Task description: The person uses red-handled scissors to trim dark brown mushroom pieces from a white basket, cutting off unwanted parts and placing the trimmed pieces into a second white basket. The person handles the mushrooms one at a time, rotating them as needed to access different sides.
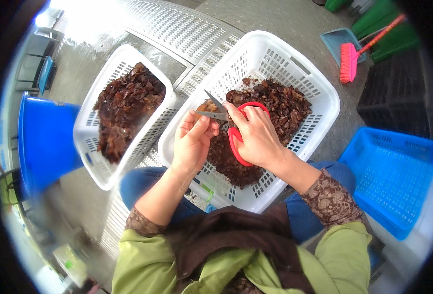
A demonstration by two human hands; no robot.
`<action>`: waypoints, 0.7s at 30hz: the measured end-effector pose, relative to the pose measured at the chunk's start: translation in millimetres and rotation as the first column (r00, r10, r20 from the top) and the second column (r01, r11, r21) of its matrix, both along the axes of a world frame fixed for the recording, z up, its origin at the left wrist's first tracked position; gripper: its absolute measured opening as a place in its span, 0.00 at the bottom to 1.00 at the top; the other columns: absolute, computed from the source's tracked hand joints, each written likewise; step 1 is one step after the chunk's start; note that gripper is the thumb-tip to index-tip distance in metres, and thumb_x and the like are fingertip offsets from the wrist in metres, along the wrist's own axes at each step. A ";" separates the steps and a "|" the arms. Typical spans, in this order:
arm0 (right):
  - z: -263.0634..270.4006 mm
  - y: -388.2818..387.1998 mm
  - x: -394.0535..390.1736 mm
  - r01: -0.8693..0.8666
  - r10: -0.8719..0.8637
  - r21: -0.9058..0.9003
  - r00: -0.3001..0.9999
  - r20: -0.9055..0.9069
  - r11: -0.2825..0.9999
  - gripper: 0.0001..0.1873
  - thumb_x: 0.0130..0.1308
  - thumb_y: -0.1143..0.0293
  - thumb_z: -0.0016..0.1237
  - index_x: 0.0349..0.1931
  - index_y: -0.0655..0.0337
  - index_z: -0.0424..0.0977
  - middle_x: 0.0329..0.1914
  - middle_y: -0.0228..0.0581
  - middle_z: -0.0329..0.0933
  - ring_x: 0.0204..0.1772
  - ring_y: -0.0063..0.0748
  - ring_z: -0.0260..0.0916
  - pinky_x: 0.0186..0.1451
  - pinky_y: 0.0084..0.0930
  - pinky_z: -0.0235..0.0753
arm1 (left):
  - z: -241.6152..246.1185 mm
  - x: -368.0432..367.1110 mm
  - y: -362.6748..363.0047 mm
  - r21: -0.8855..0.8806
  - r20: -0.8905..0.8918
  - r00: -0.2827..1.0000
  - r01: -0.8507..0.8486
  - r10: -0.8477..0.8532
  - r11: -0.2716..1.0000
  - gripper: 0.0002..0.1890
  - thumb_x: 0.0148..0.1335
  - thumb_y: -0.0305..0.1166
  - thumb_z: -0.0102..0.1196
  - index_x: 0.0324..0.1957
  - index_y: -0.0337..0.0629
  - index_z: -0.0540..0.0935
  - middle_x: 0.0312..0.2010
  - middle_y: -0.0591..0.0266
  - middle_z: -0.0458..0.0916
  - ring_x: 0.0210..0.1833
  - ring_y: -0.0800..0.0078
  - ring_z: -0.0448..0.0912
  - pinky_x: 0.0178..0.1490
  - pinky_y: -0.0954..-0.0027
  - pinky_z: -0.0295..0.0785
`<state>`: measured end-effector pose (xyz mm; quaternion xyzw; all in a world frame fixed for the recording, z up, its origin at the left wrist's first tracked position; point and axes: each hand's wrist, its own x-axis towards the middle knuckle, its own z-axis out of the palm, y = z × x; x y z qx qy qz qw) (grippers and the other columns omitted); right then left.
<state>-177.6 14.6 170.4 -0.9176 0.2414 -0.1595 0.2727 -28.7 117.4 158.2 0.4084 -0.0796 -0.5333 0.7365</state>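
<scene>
My right hand (258, 139) grips scissors (220, 116) with red handles, their blades spread apart and pointing left. At the blades, the fingers of my left hand (194, 141) pinch a light brown piece (209, 106), partly hidden by blades and fingers. It looks like soaked wood ear fungus. Both hands are over a large white plastic basket (328, 99) between my knees. Inside it lies a heap of small dark brown pieces (282, 106). To the left, a second white basket (82, 126) holds larger, wet-looking brown pieces (130, 99).
A blue tub (47, 139) stands beyond the left basket. On the right are a blue crate (396, 176), a black crate (394, 95), a pink broom (349, 62) and a blue dustpan (339, 40). A perforated metal grate (179, 31) runs beneath the baskets.
</scene>
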 end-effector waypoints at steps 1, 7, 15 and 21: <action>0.0 1.6 2.4 0.005 -0.005 0.003 1.000 0.007 1.000 0.32 0.55 0.73 0.53 0.63 0.67 0.63 0.39 0.54 0.70 0.47 0.53 0.67 0.53 0.44 0.67 | 1.8 -1.5 -0.8 -0.010 0.018 1.000 -0.009 0.009 1.000 0.08 0.67 0.23 0.50 0.48 0.38 0.74 0.40 0.59 0.78 0.39 0.72 0.75 0.44 0.69 0.71; -5.6 11.8 8.1 0.020 -0.022 0.120 1.000 0.019 0.993 0.29 0.60 0.71 0.49 0.62 0.69 0.63 0.36 0.58 0.73 0.42 0.56 0.72 0.48 0.44 0.73 | -4.6 -2.9 -8.4 -0.070 0.192 0.977 -0.078 0.090 0.995 0.07 0.68 0.24 0.51 0.47 0.37 0.73 0.40 0.61 0.79 0.39 0.75 0.78 0.44 0.72 0.74; -5.0 6.0 4.7 0.068 -0.082 0.222 0.995 0.056 0.973 0.23 0.66 0.69 0.47 0.59 0.72 0.66 0.30 0.57 0.76 0.30 0.54 0.78 0.34 0.41 0.78 | -0.8 2.2 -11.9 -0.108 0.174 0.984 -0.013 0.032 0.994 0.08 0.68 0.26 0.51 0.48 0.37 0.72 0.44 0.58 0.79 0.42 0.72 0.77 0.47 0.70 0.73; 24.8 -12.8 -3.5 0.158 -0.212 0.295 0.963 0.164 0.942 0.26 0.63 0.69 0.57 0.58 0.76 0.67 0.32 0.48 0.75 0.31 0.33 0.76 0.36 0.28 0.76 | 22.1 24.4 -26.5 0.010 0.212 0.959 -0.195 0.189 0.981 0.08 0.66 0.29 0.54 0.42 0.34 0.75 0.46 0.52 0.79 0.44 0.67 0.77 0.50 0.69 0.73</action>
